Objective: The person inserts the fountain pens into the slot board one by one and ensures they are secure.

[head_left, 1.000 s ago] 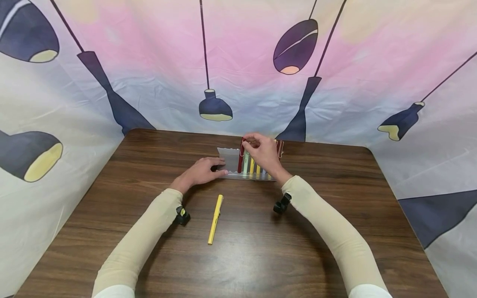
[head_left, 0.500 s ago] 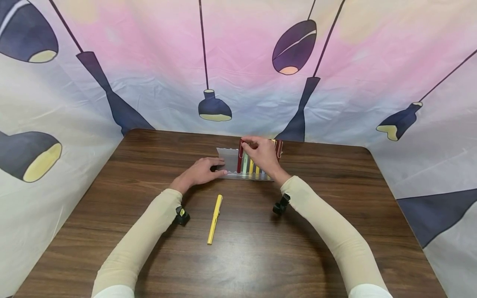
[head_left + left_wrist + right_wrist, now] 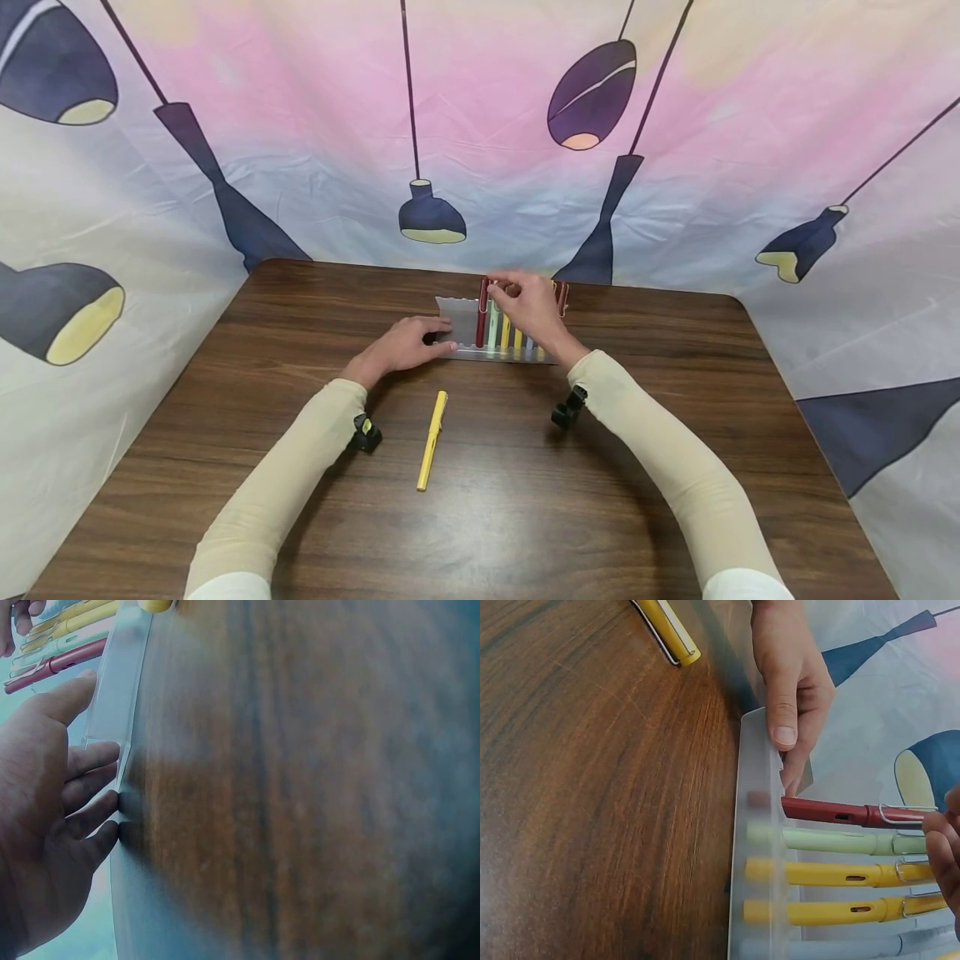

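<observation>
A clear plastic pen stand [image 3: 459, 321] stands near the table's far edge. In its slots lean a red pen [image 3: 829, 812], a light green pen [image 3: 832, 840], yellow pens [image 3: 825, 872] and a pale blue-grey pen [image 3: 832, 947], clips facing out. My right hand [image 3: 534, 310] pinches the clip end of the red pen between thumb and index finger; its palm hides part of the row. My left hand [image 3: 408, 343] grips the stand's left end, thumb in front and fingers curled behind. One yellow pen [image 3: 432, 442] lies on the table nearer me.
The brown wood-grain table [image 3: 315, 533] reaches back to a fabric backdrop [image 3: 330, 150] printed with hanging lamps. Another dark red pen [image 3: 562, 298] shows at the stand's right end, past my right hand. Bare stand surface lies left of the red pen.
The red pen's upper end has shifted slightly left with my right hand's fingertips and now stands straighter. My left hand, the stand and the loose yellow pen have stayed put.
</observation>
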### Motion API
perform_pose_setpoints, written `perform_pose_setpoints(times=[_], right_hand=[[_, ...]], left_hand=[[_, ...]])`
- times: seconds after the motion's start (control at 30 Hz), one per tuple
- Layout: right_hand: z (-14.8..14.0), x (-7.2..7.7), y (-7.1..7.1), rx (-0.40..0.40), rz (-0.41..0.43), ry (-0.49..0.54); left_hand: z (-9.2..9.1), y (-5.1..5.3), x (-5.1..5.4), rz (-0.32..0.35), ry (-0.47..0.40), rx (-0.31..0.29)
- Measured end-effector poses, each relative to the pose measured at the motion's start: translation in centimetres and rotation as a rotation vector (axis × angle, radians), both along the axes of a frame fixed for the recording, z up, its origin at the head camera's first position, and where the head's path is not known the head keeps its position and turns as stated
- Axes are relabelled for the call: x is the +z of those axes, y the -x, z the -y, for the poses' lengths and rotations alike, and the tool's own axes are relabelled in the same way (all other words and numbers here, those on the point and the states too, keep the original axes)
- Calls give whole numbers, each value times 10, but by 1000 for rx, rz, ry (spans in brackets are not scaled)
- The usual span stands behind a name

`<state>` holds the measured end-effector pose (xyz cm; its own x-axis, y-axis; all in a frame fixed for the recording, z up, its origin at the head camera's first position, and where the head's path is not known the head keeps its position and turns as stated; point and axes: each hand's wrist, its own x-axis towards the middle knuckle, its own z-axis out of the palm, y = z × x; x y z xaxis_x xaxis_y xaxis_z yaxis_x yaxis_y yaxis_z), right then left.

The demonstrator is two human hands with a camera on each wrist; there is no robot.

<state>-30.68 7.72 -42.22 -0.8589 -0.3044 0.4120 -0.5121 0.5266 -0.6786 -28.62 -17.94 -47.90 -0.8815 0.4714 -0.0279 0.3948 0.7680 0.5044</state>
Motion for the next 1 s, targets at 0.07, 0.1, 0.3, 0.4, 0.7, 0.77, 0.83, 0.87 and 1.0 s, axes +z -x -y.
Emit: perform_pose_setpoints(times=[0.07, 0.1, 0.3, 0.4, 0.7, 0.77, 0.83, 0.87, 1.0], right_hand=[[-3, 0, -1, -7, -1, 8], [-4, 0, -2, -8, 1, 13], [-16, -3, -9, -23, 41, 61], [-22, -5, -15, -28, 53, 81], [-36, -19, -37, -15, 114, 79], [-36, -23, -42, -10, 114, 74], [-34, -27, -46, -6, 108, 70], [-33, -29, -48, -6, 104, 66], [-28, -35, -59, 13, 111, 57]], left_hand=[[0, 1, -1, -3, 2, -2], [0, 1, -1, -3, 2, -2], [0, 1, 0, 2, 9, 4], [-1, 0, 0, 10, 9, 3], [0, 0, -3, -2, 4, 3], [1, 0, -3, 1, -3, 3], [1, 0, -3, 0, -8, 1], [1, 0, -3, -2, -7, 0], [1, 1, -3, 0, -11, -3]])
